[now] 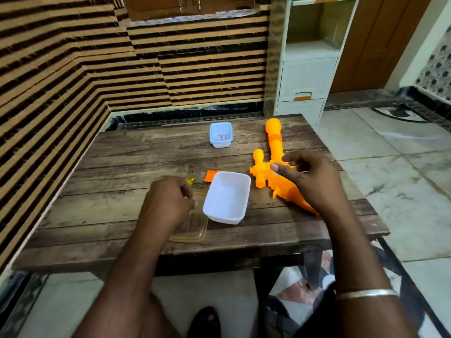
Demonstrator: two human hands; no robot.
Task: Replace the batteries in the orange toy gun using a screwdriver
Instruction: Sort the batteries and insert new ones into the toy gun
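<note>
Your left hand (168, 203) curls over a clear lid (195, 230), your right hand (310, 181) curls above the orange toy gun (274, 142) on the table (122, 167), I cannot tell if either holds anything, and a blue box (219, 143) sits farther back.

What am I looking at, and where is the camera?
No machine here: a person wears a camera on the head, looking down at their own hands. On the wooden table lie an orange toy gun, a white tub, a small blue tub farther back, a clear lid and a yellow screwdriver handle. The right hand hovers over the toy; the left hand is curled beside the lid. Whether either holds anything is too blurred to tell.
</note>
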